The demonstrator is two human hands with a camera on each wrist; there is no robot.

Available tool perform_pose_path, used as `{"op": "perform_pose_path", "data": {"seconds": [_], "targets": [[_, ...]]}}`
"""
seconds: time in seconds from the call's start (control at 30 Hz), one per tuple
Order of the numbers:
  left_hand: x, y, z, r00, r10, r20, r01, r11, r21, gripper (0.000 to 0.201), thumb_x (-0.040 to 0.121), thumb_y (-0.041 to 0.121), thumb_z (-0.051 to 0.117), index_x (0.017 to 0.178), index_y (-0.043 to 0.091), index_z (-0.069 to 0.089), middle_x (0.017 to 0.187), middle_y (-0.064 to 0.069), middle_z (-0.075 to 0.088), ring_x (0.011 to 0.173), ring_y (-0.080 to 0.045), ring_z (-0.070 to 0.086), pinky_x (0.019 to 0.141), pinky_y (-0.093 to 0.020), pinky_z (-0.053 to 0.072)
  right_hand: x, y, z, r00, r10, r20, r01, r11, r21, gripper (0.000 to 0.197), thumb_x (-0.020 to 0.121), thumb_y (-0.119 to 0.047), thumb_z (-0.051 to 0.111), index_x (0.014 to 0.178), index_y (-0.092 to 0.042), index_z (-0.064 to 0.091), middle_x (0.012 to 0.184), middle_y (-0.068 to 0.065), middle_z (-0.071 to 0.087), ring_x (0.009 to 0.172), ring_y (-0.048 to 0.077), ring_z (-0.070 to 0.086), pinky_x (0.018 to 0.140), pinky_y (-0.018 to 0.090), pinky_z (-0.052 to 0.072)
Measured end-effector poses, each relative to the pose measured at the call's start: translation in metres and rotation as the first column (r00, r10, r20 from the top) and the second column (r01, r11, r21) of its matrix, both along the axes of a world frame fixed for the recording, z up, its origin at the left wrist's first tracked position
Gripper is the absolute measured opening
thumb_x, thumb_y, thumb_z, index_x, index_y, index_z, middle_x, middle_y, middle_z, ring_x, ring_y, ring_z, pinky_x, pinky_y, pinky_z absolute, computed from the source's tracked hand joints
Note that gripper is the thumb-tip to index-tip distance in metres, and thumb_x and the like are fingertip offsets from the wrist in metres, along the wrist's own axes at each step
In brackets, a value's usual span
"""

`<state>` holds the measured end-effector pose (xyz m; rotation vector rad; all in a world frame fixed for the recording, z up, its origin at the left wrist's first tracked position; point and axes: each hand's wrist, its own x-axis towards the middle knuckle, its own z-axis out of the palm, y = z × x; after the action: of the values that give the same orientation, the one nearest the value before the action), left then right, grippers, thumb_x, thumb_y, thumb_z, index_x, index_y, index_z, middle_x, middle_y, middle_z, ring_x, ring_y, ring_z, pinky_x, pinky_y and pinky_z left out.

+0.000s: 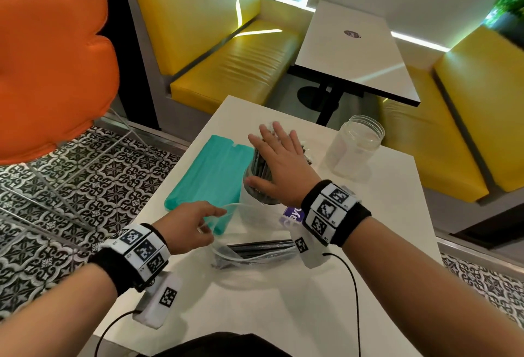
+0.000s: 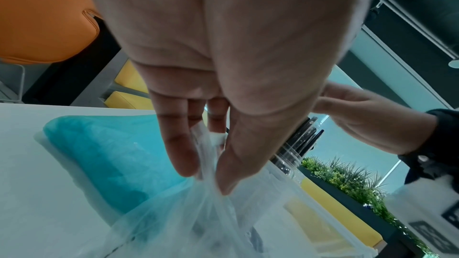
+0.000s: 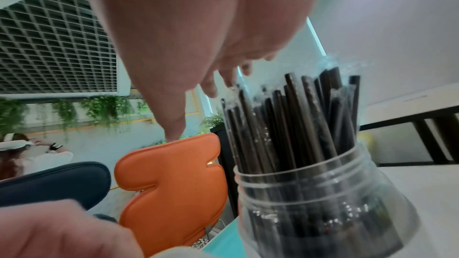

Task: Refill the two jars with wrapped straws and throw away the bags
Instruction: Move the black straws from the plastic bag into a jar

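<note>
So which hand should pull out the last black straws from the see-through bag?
Probably the right hand. It is open, holds nothing, and hovers over the full jar. The left hand already pinches the clear bag, where a few black straws lie.

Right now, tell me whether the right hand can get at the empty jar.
Probably yes. The right hand is open and holds nothing, hovering over the straw-filled jar. The empty jar stands just to its right on the table, with nothing between.
</note>
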<state>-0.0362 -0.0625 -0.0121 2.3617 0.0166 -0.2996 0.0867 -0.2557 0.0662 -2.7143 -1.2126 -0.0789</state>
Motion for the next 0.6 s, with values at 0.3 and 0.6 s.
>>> {"op": "perform_pose_path", "data": {"seconds": [0.3,0.6], "targets": [[-0.009,-0.005,-0.006,0.999,-0.046,0.015,0.045,0.999,0.016,0.057,0.077,0.009,0.069,0.131,0.020,0.053,0.104,0.013,0.052,0.079,-0.005,0.061,0.068,0.002,0.038,-0.057,-0.010,-0.091,0.909,0.025,-0.417,-0.193,0.910,-0.366,0.031,0.094,-0.018,0.045,0.122,-0.019,0.058,0.121,0.009,0.061,0.113,0.031,0.056,0.092,0.041,0.047],[-0.021,-0.010,-0.012,0.994,-0.111,-0.022,0.110,0.994,-0.017,0.056,0.080,0.007,0.063,0.132,0.026,0.052,0.120,0.008,0.055,0.074,0.004,0.056,0.071,0.001,0.039,-0.073,0.006,-0.156,0.943,-0.022,-0.332,-0.138,0.882,-0.451,0.057,0.082,-0.027,0.065,0.133,-0.014,0.043,0.131,0.011,0.048,0.117,0.034,0.049,0.095,0.044,0.040]]}}
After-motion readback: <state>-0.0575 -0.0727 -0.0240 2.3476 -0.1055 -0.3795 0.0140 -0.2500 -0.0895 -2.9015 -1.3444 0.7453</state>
